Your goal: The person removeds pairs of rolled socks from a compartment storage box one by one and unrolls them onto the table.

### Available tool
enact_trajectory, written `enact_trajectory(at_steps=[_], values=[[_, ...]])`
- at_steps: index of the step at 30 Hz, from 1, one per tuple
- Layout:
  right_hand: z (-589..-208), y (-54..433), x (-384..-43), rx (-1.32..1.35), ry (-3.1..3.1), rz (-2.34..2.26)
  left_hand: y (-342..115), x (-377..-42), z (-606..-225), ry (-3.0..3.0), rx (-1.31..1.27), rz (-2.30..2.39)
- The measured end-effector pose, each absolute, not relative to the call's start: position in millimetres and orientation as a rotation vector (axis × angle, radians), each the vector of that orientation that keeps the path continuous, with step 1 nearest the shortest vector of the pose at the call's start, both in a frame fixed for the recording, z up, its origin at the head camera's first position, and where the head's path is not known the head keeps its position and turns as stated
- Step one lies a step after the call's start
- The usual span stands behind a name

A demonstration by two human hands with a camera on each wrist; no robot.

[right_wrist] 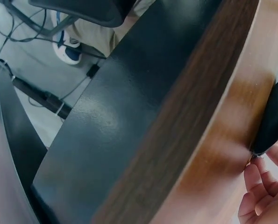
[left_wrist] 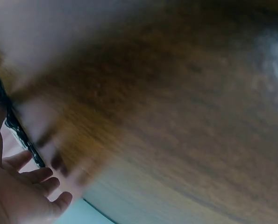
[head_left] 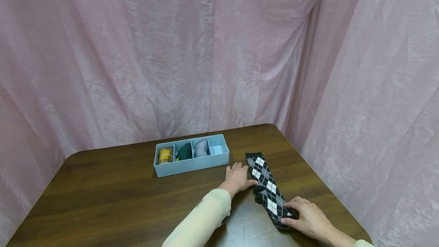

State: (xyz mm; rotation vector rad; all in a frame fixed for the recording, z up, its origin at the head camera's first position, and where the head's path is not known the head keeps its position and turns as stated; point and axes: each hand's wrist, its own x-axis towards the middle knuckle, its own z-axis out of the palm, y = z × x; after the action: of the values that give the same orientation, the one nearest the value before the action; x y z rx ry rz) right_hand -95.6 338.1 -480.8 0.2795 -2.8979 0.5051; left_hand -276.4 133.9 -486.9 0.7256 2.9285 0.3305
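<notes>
A black, grey and white argyle sock [head_left: 270, 191] lies lengthwise on the wooden table, with a black heel bulging from its left side. My right hand [head_left: 310, 218] pinches its near end between thumb and fingers. In the right wrist view those fingers curl at the edge of the black fabric [right_wrist: 272, 119]. My left hand [head_left: 237, 177] lies palm down to the left of the sock, fingers spread, thumb tip right at the sock's edge. The left wrist view shows the same hand [left_wrist: 24, 191] with loosely extended fingers beside the dark sock edge [left_wrist: 22, 135].
A pale blue divided box [head_left: 192, 167] stands beyond my left hand. Its compartments hold a yellow plaid roll [head_left: 166, 154], a dark green bundle [head_left: 185, 151] and a grey striped bundle [head_left: 201, 148]; the rightmost shows its bare floor. Pink curtains [head_left: 171, 68] hang behind the table [head_left: 103, 193].
</notes>
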Motion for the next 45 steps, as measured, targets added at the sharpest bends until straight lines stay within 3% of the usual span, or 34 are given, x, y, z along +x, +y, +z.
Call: enact_trajectory(at_steps=[45], values=[[-478.9, 344.9, -94.9, -0.418, -3.136, 0.732, 159.9, -310.8, -495.9, 3.017, 0.508, 0.465]])
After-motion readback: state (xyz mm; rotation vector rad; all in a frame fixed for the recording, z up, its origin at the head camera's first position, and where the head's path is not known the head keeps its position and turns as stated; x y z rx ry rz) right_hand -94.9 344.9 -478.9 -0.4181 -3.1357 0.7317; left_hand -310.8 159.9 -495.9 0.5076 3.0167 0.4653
